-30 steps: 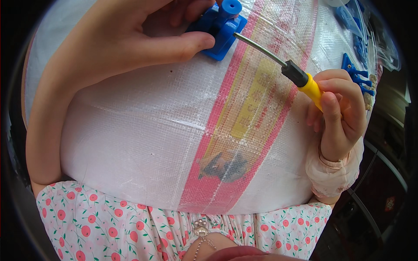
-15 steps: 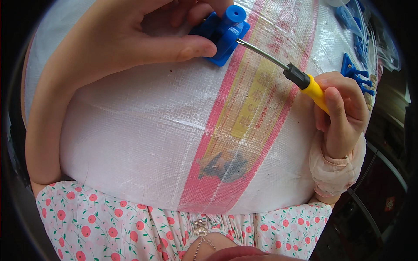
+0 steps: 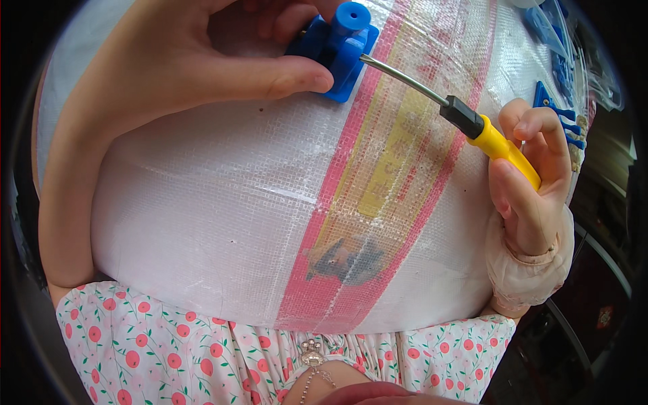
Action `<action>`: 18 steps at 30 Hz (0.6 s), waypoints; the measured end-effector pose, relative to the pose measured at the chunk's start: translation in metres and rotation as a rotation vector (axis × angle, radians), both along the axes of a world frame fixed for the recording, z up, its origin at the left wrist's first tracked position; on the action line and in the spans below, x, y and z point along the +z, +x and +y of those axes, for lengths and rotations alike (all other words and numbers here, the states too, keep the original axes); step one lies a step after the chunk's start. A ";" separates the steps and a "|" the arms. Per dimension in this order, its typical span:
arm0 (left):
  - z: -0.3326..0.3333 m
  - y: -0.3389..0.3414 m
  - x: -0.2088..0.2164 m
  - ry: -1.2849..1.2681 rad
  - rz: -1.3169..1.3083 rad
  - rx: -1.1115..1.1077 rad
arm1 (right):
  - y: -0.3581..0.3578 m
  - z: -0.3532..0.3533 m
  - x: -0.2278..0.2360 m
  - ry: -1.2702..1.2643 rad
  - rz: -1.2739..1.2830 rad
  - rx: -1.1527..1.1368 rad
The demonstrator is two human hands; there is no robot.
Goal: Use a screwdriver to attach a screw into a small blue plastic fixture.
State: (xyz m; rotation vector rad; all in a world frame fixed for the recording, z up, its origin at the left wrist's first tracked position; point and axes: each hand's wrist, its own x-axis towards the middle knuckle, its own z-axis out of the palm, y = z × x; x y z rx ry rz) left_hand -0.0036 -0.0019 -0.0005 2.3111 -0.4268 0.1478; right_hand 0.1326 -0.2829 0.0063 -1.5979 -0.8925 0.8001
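Observation:
At the top of the view my left hand (image 3: 223, 64) grips a blue plastic part (image 3: 347, 57), thumb along its near side. A round knob with a small hole tops this part. My right hand (image 3: 533, 165) holds a screwdriver (image 3: 503, 152) by its yellow handle, the thumb below it and the fingers loosely curled above. The black collar and metal shaft point up and left. The shaft's tip meets the right side of the blue part; whether it sits in a screw is too small to tell.
A white woven plastic sheet (image 3: 196, 196) with a pink and yellow printed band covers the work surface. Along the far right edge lie another blue plastic piece (image 3: 557, 111) and clear plastic bags (image 3: 601, 84), with more blue pieces among them.
My right hand has loosened and shifted its hold on the screwdriver handle, with the fingers more spread. The blue part and the screwdriver tip have moved slightly left.

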 end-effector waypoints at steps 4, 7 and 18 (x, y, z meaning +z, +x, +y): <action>0.000 0.000 -0.001 -0.014 -0.004 -0.001 | -0.010 0.001 0.008 -0.071 -0.054 -0.115; 0.002 0.001 -0.001 -0.047 0.018 -0.017 | -0.005 -0.002 0.003 -0.059 -0.085 -0.162; 0.003 0.001 0.000 -0.042 0.045 -0.019 | -0.005 0.003 0.003 0.020 -0.031 -0.197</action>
